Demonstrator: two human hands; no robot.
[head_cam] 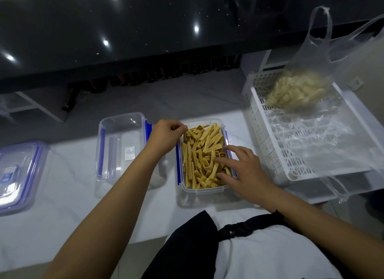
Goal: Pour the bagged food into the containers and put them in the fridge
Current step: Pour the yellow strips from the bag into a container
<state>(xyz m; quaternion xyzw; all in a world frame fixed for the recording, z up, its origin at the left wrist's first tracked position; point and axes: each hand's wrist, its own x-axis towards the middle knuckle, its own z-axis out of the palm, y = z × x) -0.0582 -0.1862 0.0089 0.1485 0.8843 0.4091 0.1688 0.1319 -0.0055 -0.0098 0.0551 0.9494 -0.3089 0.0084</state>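
R hand (244, 170) lies flat, fingers spread, on yellow sticks (202, 154) in filled container (204, 190), prob. levelling them; L hand (166, 136) curls at its far-left rim, steadying w/o clear grip; empty container (108, 172) just left.

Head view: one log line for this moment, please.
left hand: far rim, filled container | right hand: spread on yellow sticks | second container: empty

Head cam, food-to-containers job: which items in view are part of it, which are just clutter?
Job:
- filled container of yellow sticks, right hand spread on them, left hand at its far rim
- empty container
- lid
- bag of pale food in the white basket

Clutter:
- dark bottles under the black counter
- wall socket
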